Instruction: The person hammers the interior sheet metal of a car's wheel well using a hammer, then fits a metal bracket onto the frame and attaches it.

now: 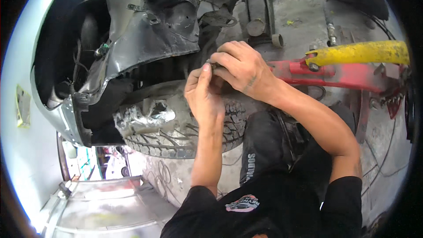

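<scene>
My left hand (204,92) and my right hand (240,68) meet in front of the damaged front of a car. Their fingertips pinch together around something small and dark, mostly hidden by the fingers, so its kind cannot be made out. Just below and to the left of them is a black tyre (176,143) with a scuffed grey piece (150,113) against it. Beyond my hands, the torn dark body panel (154,28) hangs with a bent, jagged lower edge.
A red metal beam (302,74) with a yellow bar (359,53) attached stretches right from behind my right hand. Cables and hoses (164,176) lie on the concrete floor. Crumpled metal parts (216,13) are at the far side, and a light-coloured car panel (26,163) curves along the left.
</scene>
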`<action>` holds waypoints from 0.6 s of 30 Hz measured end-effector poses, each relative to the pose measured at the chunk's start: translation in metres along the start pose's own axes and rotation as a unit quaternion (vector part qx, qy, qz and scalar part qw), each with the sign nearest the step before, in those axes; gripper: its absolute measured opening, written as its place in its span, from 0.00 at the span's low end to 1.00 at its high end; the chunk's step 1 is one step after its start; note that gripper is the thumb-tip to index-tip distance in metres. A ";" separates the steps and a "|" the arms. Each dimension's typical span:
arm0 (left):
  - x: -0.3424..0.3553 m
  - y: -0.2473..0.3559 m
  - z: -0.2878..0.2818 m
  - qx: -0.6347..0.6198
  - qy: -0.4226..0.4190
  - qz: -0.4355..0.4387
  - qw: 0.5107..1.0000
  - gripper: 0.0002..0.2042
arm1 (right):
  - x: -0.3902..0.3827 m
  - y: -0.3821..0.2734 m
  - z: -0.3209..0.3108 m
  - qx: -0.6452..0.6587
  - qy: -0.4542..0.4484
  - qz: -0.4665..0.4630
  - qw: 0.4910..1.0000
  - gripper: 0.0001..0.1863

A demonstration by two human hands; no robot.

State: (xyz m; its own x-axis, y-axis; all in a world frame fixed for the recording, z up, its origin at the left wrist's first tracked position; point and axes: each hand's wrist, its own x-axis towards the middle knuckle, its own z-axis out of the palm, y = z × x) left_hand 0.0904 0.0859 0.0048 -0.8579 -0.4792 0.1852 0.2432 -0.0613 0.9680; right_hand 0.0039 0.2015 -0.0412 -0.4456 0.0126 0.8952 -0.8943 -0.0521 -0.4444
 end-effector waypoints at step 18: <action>0.071 0.041 0.025 0.181 0.100 0.126 0.970 0.21 | 0.096 0.068 0.065 0.218 -0.018 0.136 0.966 0.11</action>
State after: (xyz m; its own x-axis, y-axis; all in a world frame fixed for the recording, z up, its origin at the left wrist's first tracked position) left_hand 0.0285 0.0717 0.0619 -0.6783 -0.6011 0.4227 0.2281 0.3746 0.8987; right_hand -0.0965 0.1346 0.0165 -0.6538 -0.0948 0.7507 -0.6379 -0.4645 -0.6142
